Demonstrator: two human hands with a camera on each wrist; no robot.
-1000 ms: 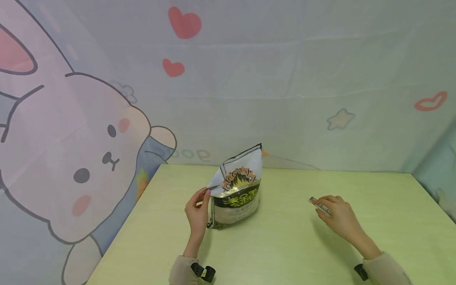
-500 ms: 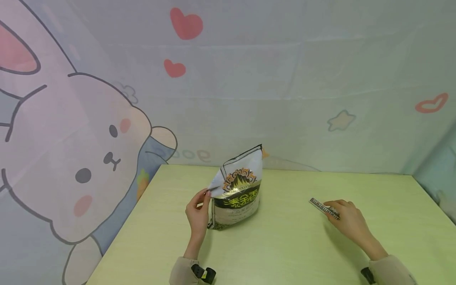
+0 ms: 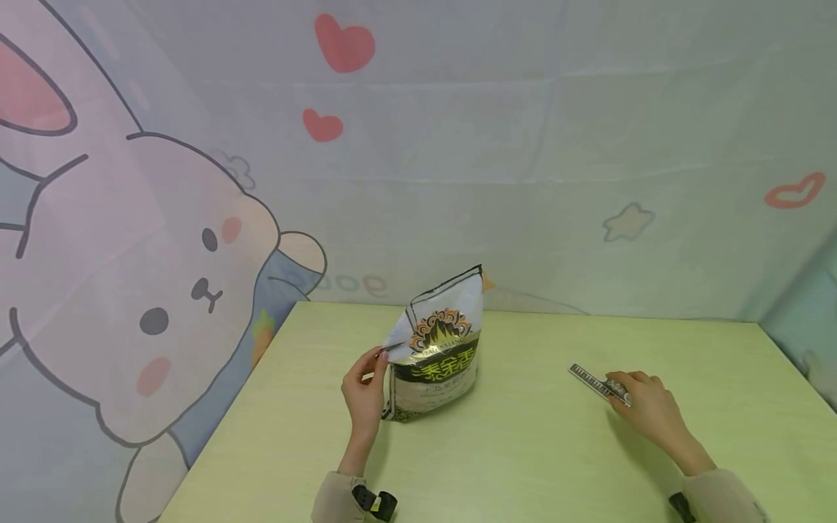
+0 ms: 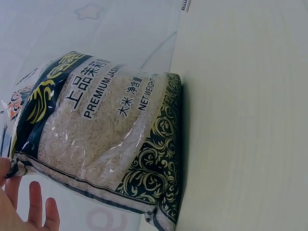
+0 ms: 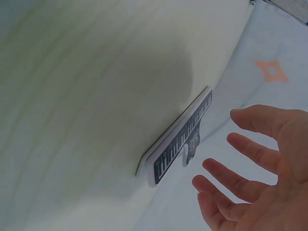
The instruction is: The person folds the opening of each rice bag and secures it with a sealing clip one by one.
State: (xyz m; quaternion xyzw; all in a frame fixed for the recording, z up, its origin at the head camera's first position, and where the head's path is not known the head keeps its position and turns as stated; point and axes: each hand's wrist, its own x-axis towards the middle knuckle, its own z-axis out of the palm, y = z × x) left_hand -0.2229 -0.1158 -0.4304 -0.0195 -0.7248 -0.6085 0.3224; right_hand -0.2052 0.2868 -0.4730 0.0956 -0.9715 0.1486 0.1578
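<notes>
A bag of rice (image 3: 434, 370), white above with a clear lower part, stands tilted on the table. My left hand (image 3: 363, 392) pinches its left edge between thumb and fingers; the left wrist view shows the rice grains through the bag (image 4: 101, 134). To the right, a flat, long black-and-white piece with a piano-key pattern (image 3: 591, 381) lies on the table. Beside it is my right hand (image 3: 647, 408), partly covering its near end in the head view. In the right wrist view the fingers are spread and relaxed, apart from the keyboard-patterned piece (image 5: 178, 142).
The pale yellow-green table (image 3: 523, 450) reaches back to a hanging cloth (image 3: 458, 181) printed with a rabbit, hearts and a star. Dark bands sit on both wrists.
My right hand has drawn back to the right and slightly towards me, letting go of the keyboard-patterned piece, which now shows more. The left hand and rice bag stay as they were.
</notes>
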